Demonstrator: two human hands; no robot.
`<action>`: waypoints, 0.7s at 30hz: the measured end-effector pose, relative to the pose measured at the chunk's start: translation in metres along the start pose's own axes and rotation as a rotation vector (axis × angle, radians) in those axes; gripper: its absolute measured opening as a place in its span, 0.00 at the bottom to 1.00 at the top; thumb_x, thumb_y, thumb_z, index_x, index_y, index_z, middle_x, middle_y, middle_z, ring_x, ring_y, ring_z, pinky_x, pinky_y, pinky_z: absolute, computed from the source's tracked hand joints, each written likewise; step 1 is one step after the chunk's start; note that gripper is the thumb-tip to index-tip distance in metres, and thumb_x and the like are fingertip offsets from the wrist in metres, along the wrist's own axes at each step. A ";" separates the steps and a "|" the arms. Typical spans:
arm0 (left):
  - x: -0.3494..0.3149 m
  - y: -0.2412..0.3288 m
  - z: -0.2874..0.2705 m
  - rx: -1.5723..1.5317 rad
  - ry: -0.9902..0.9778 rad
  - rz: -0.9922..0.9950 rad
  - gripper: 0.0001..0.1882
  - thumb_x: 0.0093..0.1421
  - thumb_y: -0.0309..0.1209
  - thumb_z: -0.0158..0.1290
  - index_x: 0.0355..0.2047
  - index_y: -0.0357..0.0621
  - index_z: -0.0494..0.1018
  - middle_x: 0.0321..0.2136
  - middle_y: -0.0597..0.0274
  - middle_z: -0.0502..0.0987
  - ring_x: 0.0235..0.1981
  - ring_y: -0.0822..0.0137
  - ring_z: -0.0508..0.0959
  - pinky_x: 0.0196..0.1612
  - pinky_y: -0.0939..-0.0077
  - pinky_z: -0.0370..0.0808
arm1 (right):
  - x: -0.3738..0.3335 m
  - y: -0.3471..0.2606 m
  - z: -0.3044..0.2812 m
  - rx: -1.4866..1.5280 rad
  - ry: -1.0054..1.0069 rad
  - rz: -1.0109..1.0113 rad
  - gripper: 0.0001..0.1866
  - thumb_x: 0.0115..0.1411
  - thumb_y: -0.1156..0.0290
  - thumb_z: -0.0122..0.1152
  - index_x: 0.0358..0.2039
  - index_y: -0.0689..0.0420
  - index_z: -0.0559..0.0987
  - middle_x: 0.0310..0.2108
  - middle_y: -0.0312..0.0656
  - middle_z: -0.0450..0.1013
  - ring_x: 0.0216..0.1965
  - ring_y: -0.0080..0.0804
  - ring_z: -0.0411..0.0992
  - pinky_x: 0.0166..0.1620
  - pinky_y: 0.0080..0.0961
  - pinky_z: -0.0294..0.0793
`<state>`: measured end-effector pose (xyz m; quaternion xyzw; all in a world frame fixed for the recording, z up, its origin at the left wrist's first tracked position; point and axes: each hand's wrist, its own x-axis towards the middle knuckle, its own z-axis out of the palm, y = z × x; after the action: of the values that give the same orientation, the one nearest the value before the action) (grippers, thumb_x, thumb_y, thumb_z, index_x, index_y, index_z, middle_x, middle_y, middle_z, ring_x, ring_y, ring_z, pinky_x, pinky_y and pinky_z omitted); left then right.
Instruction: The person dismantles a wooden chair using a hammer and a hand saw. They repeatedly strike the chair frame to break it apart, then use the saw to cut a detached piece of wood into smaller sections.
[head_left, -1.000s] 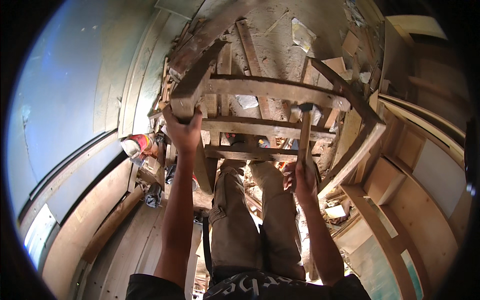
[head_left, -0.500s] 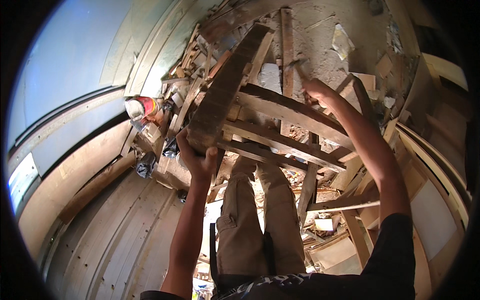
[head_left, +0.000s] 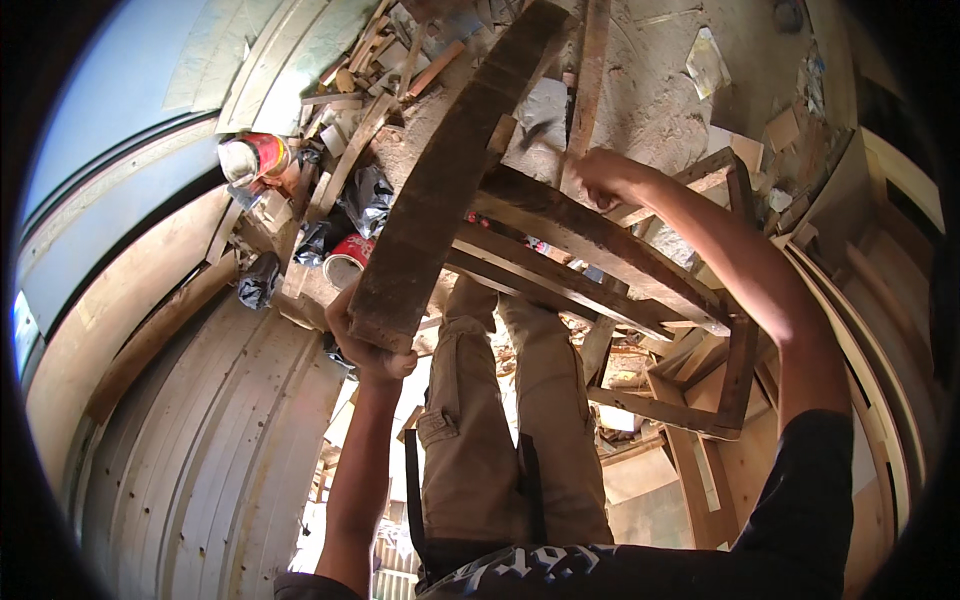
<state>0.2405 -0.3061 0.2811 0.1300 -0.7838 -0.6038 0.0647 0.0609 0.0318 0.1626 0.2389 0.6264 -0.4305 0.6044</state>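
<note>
My left hand (head_left: 366, 347) is wrapped round the near end of a wide, dark wooden board (head_left: 435, 190), part of a rough wooden frame held up in front of my legs. A thick rail (head_left: 600, 240) and thinner slats (head_left: 560, 279) run rightward from that board. Beyond the thick rail, my right hand (head_left: 606, 178) is closed on a hammer (head_left: 541, 137). The hammer's head is smeared by motion and lies just right of the board's upper part. Most of its handle is hard to make out.
Scrap wood (head_left: 350, 150) litters the dirt floor at the far left, beside a red tin can (head_left: 350, 258) and black plastic bags (head_left: 368, 197). Corrugated metal sheeting (head_left: 200, 440) lies at the near left. Wooden panels (head_left: 880, 330) stand along the right.
The frame has tilted and its board has come nearer, with my left hand still on it. My right hand has swung the hammer leftward toward the board. A red can now shows beside the board.
</note>
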 end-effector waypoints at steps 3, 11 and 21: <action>-0.016 -0.022 -0.020 0.124 -0.020 0.065 0.65 0.38 0.72 0.66 0.58 0.27 0.58 0.53 0.44 0.69 0.54 0.56 0.74 0.56 0.60 0.72 | 0.002 -0.007 0.002 -0.277 -0.359 0.202 0.16 0.71 0.62 0.49 0.27 0.54 0.75 0.17 0.30 0.64 0.14 0.18 0.60 0.16 0.23 0.59; -0.057 -0.035 -0.067 0.209 -0.035 0.037 0.63 0.40 0.73 0.62 0.57 0.27 0.58 0.52 0.44 0.69 0.53 0.56 0.74 0.56 0.60 0.72 | 0.040 0.003 -0.015 0.263 0.184 -0.026 0.20 0.75 0.55 0.42 0.33 0.58 0.70 0.19 0.32 0.62 0.18 0.21 0.59 0.20 0.22 0.64; -0.062 -0.019 -0.084 0.266 -0.038 -0.031 0.60 0.44 0.73 0.57 0.57 0.27 0.59 0.51 0.44 0.69 0.53 0.55 0.73 0.55 0.59 0.72 | 0.002 0.006 -0.044 0.219 0.137 0.018 0.19 0.75 0.54 0.41 0.37 0.56 0.72 0.21 0.28 0.64 0.19 0.15 0.59 0.19 0.16 0.61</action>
<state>0.3240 -0.3714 0.2878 0.1383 -0.8558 -0.4980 0.0228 0.0417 0.0709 0.1551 0.3380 0.6134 -0.4734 0.5342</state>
